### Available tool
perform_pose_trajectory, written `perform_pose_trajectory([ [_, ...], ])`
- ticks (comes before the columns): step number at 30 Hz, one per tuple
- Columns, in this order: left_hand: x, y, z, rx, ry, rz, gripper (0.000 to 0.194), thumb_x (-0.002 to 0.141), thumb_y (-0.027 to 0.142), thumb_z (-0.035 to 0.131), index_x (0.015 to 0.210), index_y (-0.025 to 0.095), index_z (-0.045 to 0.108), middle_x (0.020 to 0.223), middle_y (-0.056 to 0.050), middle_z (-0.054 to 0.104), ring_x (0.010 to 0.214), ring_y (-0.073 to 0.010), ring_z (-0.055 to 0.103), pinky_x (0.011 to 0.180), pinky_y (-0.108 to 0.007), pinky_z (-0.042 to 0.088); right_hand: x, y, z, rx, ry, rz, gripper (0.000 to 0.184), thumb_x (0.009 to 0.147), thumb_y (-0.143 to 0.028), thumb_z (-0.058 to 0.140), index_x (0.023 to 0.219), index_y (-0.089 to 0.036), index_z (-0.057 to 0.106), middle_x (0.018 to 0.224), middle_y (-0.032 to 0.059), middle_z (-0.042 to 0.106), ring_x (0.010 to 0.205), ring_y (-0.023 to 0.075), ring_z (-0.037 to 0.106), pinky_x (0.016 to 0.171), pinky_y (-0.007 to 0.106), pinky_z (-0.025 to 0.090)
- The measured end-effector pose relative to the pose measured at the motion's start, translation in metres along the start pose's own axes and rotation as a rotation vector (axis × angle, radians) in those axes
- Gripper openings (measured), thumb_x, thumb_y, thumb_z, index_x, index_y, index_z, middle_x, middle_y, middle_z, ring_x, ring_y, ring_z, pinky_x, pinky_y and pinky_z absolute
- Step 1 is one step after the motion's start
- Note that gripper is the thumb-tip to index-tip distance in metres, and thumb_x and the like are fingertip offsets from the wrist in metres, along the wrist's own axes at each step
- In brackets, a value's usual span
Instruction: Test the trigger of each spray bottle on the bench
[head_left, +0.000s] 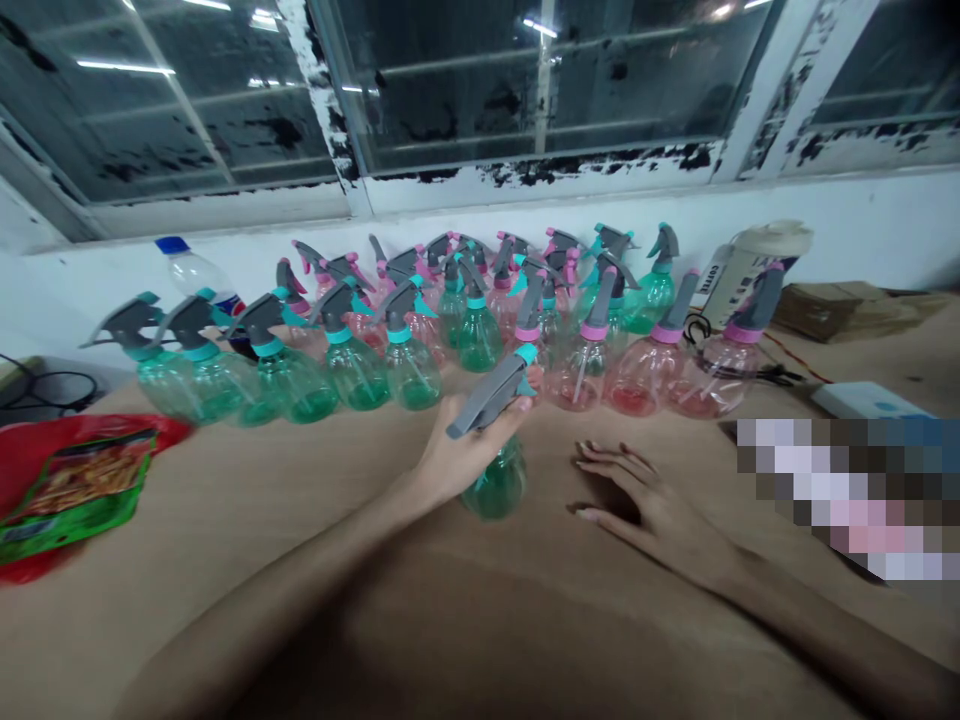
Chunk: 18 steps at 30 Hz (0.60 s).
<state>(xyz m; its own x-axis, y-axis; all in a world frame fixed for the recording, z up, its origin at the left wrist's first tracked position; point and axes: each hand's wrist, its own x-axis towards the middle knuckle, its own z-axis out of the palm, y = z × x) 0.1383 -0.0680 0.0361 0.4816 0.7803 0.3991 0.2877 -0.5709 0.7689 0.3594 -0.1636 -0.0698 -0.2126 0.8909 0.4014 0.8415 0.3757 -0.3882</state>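
Observation:
My left hand [472, 440] is wrapped round the neck of a green spray bottle [499, 485] with a grey and turquoise trigger head, near the middle of the table. The fingers hide its collar. To the right, my right hand [637, 500] rests low over the tabletop, fingers apart and holding nothing. Beyond the hands, several green spray bottles [360, 375] line up on the left. Pink spray bottles [577, 380] with grey heads continue the row on the right. Further spray bottles crowd behind, partly hidden.
A red bag with a green snack packet [82, 485] lies at left. Behind stand a blue-capped plastic bottle [191, 275] and a pale cup [750, 265] marked "coffee". A brown cardboard piece [847, 310], a white box [862, 400], cables and a pixelated area are at right. Windows line the back wall.

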Motion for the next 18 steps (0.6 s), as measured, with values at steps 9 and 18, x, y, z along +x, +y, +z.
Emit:
perform_pose_trajectory([
  [9, 0.0011, 0.0017, -0.0009, -0.05, 0.021, -0.057, 0.027, 0.082, 0.046, 0.058, 0.089, 0.021, 0.065, 0.064, 0.001, 0.054, 0.06, -0.0137, 0.047, 0.057, -0.025, 0.04, 0.0003, 0.0005, -0.0003, 0.0, -0.007, -0.007, 0.046, 0.085, -0.045, 0.056, 0.125, -0.022, 0.05, 0.13, 0.0096, 0.057, 0.124, 0.0254, 0.05, 0.107, 0.055, 0.032],
  [18, 0.0006, -0.0006, 0.0009, -0.032, 0.026, -0.078, 0.023, 0.08, 0.045, 0.061, 0.079, 0.022, 0.062, 0.055, 0.005, 0.041, 0.052, -0.0121, 0.039, 0.049, -0.025, 0.031, 0.001, -0.0012, -0.0014, 0.009, 0.0, 0.004, 0.045, 0.085, -0.046, 0.055, 0.125, -0.025, 0.052, 0.13, 0.0088, 0.058, 0.123, 0.0264, 0.05, 0.105, 0.055, 0.034],
])
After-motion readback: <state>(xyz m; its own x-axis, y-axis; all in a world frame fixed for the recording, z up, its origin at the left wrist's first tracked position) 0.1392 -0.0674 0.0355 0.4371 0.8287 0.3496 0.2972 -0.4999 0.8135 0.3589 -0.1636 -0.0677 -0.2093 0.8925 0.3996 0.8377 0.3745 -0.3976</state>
